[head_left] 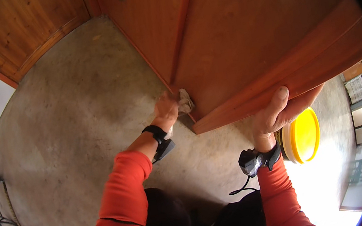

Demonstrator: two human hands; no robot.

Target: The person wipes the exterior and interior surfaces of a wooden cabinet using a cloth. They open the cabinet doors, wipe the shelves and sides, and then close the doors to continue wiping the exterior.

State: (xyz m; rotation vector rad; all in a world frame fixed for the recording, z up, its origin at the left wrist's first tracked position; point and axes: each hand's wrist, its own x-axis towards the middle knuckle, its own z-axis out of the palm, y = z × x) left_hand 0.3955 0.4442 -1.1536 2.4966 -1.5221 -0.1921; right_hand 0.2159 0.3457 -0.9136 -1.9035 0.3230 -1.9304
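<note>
Near the lower corner of a reddish-brown wooden door point(227, 47), my left hand point(166, 109) grips a crumpled pale cloth point(185, 102). The cloth touches the door's bottom edge, and the hand is slightly blurred. My right hand point(279, 109) holds the door's side edge, its thumb on the near face and its fingers partly hidden behind the wood. Both wrists wear black straps with small dark devices; a black cable hangs from the right one.
A bucket with a yellow lid point(305, 135) stands on the concrete floor point(75, 127) beyond my right wrist. Another wooden door point(31, 33) is at the upper left, a black metal rack point(1, 207) at the far left, and a chair point(359, 173) at the far right.
</note>
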